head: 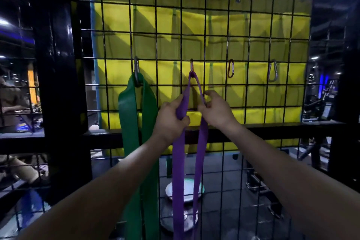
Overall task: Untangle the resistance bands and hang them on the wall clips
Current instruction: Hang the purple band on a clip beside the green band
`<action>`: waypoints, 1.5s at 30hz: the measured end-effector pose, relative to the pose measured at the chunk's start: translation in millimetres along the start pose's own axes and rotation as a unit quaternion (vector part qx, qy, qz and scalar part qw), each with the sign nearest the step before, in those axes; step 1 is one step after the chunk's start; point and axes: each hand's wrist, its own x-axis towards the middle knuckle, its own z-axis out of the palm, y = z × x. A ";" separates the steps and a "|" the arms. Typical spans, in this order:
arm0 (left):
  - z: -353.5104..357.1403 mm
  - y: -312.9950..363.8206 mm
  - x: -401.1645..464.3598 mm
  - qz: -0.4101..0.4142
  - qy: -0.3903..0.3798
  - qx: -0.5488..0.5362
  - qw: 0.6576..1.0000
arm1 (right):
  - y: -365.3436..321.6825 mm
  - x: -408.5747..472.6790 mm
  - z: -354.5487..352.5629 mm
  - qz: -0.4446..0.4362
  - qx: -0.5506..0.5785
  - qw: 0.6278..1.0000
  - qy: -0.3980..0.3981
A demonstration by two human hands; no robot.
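1. Green band (136,122): hangs from the leftmost clip (136,69) on the wire grid (239,48), both strands straight down. Looks finished, neither hand on it.
2. Left hand (171,121): fingers curled round the left strand of the purple band (180,161), just below the clip, gripping it.
3. Purple band: top loop already sits in the second clip (191,69). Long axis vertical; the two strands spread in a narrow V from the clip, then run down past both wrists and out of frame.
4. Right hand (216,111): pinches the right strand at about the same height (fingertips partly hidden by the strand).
5. Key relation: band runs up to the clip and down from both hands, one strand per hand, so each hand is equally near its own strand. Likely next: straighten, then let go.
6. Two clips further right (230,68) (273,70) hang empty; the right hand is nearer them.
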 end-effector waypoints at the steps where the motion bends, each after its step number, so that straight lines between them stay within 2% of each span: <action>1: -3.1 1.8 -1.5 0.002 0.009 0.003 1.000 | 2.0 -1.0 -4.7 0.003 -0.004 1.000 0.013; 4: -6.8 11.0 -4.6 0.024 0.022 0.005 0.999 | 5.3 -4.5 -13.5 -0.001 -0.025 0.999 0.033; 10: 4.6 -3.3 -19.9 -0.013 -0.027 0.015 0.999 | 4.4 -22.5 3.2 -0.014 -0.046 0.998 -0.031; 13: 9.1 -13.2 -33.5 -0.016 -0.042 0.009 0.999 | 9.5 -28.5 5.7 -0.016 -0.053 0.998 -0.038; 16: 9.4 -18.7 -41.6 -0.009 -0.052 -0.026 0.998 | 13.8 -37.2 5.4 -0.020 -0.030 0.999 -0.041; 22: 12.5 -25.2 -64.3 0.032 -0.079 -0.003 0.996 | 26.7 -59.0 11.6 -0.013 0.004 0.999 -0.045; 25: 18.6 -34.6 -78.8 0.039 -0.083 -0.001 0.996 | 40.1 -83.9 16.7 -0.001 0.020 1.000 -0.019; 29: 30.1 -49.1 -102.4 0.012 -0.086 -0.011 0.996 | 61.3 -125.3 28.6 0.025 0.014 0.999 0.020; 35: 63.5 -85.2 -147.6 -0.112 -0.095 -0.113 0.983 | 102.9 -173.4 70.8 0.203 0.010 0.973 -0.109; 38: 78.3 -103.1 -162.0 -0.168 -0.125 -0.100 0.973 | 120.8 -185.7 91.2 0.247 0.009 0.959 -0.139; 42: 91.4 -117.5 -166.3 -0.162 -0.151 -0.052 0.974 | 138.0 -187.2 110.4 0.235 -0.020 0.963 -0.129; 45: 99.8 -122.9 -170.9 -0.185 -0.160 -0.082 0.966 | 147.8 -190.9 116.4 0.235 -0.012 0.966 -0.108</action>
